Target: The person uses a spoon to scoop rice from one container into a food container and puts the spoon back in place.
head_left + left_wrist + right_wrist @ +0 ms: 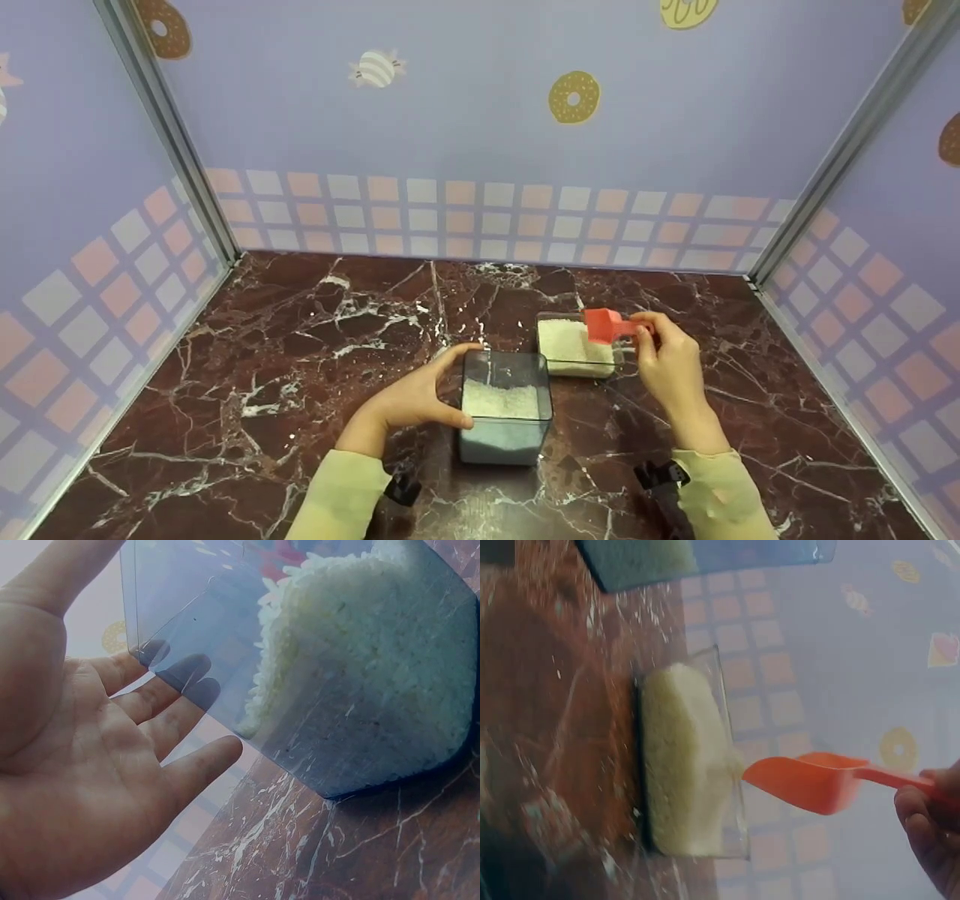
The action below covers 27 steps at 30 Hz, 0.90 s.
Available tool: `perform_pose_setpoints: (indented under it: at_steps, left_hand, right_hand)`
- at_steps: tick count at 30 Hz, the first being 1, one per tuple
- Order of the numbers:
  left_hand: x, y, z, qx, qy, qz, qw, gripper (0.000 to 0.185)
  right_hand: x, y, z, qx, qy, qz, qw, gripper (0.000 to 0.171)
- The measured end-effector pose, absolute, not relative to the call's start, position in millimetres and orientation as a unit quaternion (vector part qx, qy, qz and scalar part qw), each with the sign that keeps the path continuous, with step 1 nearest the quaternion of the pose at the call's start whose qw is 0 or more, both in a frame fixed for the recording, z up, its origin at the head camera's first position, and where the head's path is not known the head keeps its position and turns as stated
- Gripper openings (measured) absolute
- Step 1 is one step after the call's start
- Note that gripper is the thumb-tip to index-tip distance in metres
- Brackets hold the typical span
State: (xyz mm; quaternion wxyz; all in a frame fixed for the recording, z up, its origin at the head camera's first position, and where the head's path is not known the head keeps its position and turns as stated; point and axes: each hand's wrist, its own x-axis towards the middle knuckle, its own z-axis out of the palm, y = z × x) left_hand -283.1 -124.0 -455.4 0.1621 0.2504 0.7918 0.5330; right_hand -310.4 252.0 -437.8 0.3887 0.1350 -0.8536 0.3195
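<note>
A clear, blue-tinted box (506,405) partly filled with white rice (375,652) stands on the marble table. My left hand (416,397) holds its left side, thumb at the near corner and fingers (169,694) round the far wall. Behind it to the right sits a low clear tray (574,346) of rice (682,757). My right hand (667,360) pinches the handle of a red scoop (606,325), whose bowl (810,780) hangs just above the tray's right end. I cannot see what lies in the scoop.
The dark red marble table (300,360) is boxed in by lilac walls (480,150) at the back and on both sides. Stray rice grains (641,611) lie near the tray. Black wrist straps (660,480) show at both sleeves.
</note>
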Motion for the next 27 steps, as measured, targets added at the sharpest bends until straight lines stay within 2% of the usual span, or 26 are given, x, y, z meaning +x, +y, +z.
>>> perform_pose_setpoints:
  at_steps: [5, 8, 10, 13, 18, 22, 27]
  left_hand:
    - [-283, -125, -456, 0.252, 0.794, 0.529, 0.160, 0.105]
    - [-283, -125, -456, 0.254, 0.793, 0.530, 0.161, 0.105]
    - [-283, -125, -456, 0.254, 0.792, 0.531, 0.162, 0.105]
    - [-283, -124, -455, 0.253, 0.796, 0.527, 0.160, 0.105]
    - [-284, -125, -455, 0.246, 0.804, 0.517, 0.158, 0.105]
    - [-285, -125, -456, 0.249, 0.799, 0.523, 0.162, 0.105]
    - [-285, -125, -457, 0.259, 0.790, 0.531, 0.163, 0.105]
  right_hand:
    - [-310, 254, -437, 0.185, -0.851, 0.273, 0.409, 0.016]
    - [-310, 255, -435, 0.160, -0.842, 0.316, 0.407, 0.015]
    - [-309, 256, -432, 0.123, -0.824, 0.396, 0.386, 0.014]
    - [-308, 258, -426, 0.057, -0.755, 0.571, 0.316, 0.016]
    - [-304, 266, -412, -0.008, -0.562, 0.815, 0.144, 0.024]
    - [-299, 267, -406, 0.005, -0.502, 0.864, 0.048, 0.031]
    - [-288, 255, -397, 0.063, -0.521, 0.851, 0.004, 0.031]
